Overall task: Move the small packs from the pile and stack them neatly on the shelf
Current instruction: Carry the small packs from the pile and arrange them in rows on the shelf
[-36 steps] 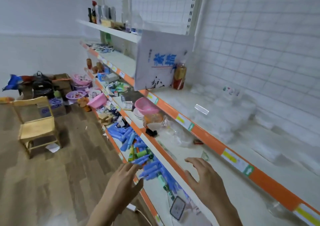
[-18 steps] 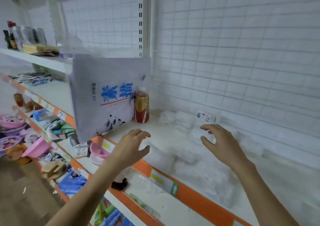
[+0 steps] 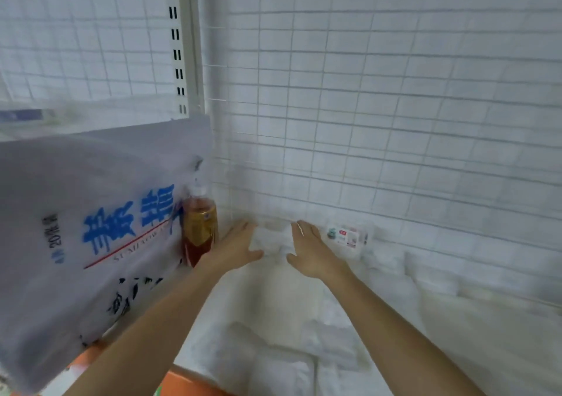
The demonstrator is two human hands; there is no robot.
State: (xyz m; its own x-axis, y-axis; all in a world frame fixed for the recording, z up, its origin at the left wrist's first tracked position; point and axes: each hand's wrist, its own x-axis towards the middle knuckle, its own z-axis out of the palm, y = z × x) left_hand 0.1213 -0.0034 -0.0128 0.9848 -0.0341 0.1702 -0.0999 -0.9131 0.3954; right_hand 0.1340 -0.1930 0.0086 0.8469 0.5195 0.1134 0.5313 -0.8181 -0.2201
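Small white packs (image 3: 271,241) lie at the back of the white shelf (image 3: 273,310), close to the wire-grid back wall. My left hand (image 3: 240,243) and my right hand (image 3: 310,248) reach in side by side, fingers straight, flanking these packs and touching their sides. Another small pack with a printed label (image 3: 348,237) lies just right of my right hand. A loose pile of white packs (image 3: 292,362) covers the near part of the shelf, below my forearms. More packs (image 3: 419,274) run along the back wall to the right.
A bottle of amber drink (image 3: 199,231) stands just left of my left hand. A large grey sack with blue characters (image 3: 91,243) leans on the shelf's left side. The white wire grid (image 3: 365,107) closes the back, and the shelf's orange front edge (image 3: 182,383) shows below.
My view has moved in close to the shelf. Both hands have reached forward from above the front edge to the packs at the back wall.
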